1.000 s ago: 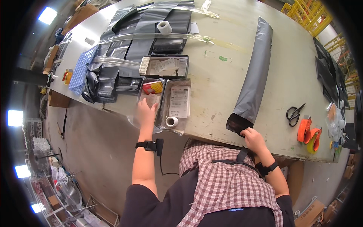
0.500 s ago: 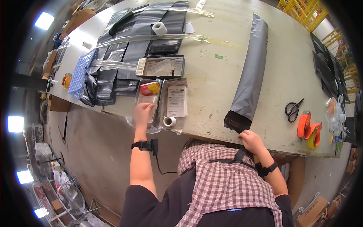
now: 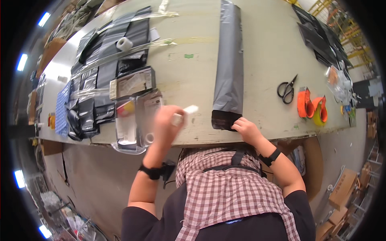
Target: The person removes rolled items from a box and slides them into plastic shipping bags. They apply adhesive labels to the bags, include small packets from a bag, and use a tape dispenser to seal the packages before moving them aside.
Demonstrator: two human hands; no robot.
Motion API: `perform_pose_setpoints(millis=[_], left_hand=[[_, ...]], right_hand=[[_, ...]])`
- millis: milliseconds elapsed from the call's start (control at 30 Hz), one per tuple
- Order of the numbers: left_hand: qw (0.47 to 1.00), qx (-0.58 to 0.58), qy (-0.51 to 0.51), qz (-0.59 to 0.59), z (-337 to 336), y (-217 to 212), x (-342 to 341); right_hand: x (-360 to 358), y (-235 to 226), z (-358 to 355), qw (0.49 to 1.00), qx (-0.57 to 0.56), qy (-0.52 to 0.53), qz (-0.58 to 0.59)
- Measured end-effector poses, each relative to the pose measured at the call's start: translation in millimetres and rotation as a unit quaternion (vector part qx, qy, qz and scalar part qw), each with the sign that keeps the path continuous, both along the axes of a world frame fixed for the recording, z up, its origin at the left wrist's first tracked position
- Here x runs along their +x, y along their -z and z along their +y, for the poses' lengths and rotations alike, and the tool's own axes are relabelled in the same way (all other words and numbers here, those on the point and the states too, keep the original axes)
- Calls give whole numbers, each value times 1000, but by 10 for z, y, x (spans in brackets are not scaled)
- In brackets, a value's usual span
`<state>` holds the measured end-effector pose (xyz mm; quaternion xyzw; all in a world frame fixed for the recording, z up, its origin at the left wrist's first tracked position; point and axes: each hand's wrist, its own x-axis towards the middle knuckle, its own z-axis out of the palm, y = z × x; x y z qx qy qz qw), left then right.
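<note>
A long grey mailing bag (image 3: pixel 229 60) lies lengthwise across the table, its black-lined mouth (image 3: pixel 225 119) toward me. At the right corner of that mouth, my right hand (image 3: pixel 247 130) is closed, fingertips pinching the edge. My left hand (image 3: pixel 168 122), blurred by motion, is closed on a small white slip whose tip (image 3: pixel 191 109) sticks out toward the bag. Just left of it stand a plastic-wrapped box (image 3: pixel 155 96) with papers and a white roll, and another box (image 3: pixel 126 138) holding a red and yellow packet. My left hand partly hides the first box.
Black scissors (image 3: pixel 286 91) and orange and yellow tape dispensers (image 3: pixel 307 106) lie to the right. An open carton (image 3: pixel 152 78) sits behind the boxes. Black bags (image 3: pixel 136 32) under clear tape cover the left side, with a white roll (image 3: pixel 124 44) on top. More black bags (image 3: pixel 317 38) lie far right.
My left hand has left the box and moved right toward the bag, now with a white slip in it. My right hand stays at the bag's mouth. The whole view has shifted.
</note>
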<state>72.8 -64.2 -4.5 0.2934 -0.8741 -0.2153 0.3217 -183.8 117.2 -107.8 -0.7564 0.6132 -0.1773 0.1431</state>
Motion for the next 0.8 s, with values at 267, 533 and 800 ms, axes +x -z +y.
perform_pose_setpoints(millis=[267,533,800], left_hand=[[956,-109,246,-115,459,490,-1014],[976,-101,172,-92,152,642,-1233],[905,413,-52,-85,235,926,-912]], right_hand=[[160,-171,230,543,319,294,-719],[402,277,-300,340,147,300,-879],[165,42,-77,869,-121,337,-342]])
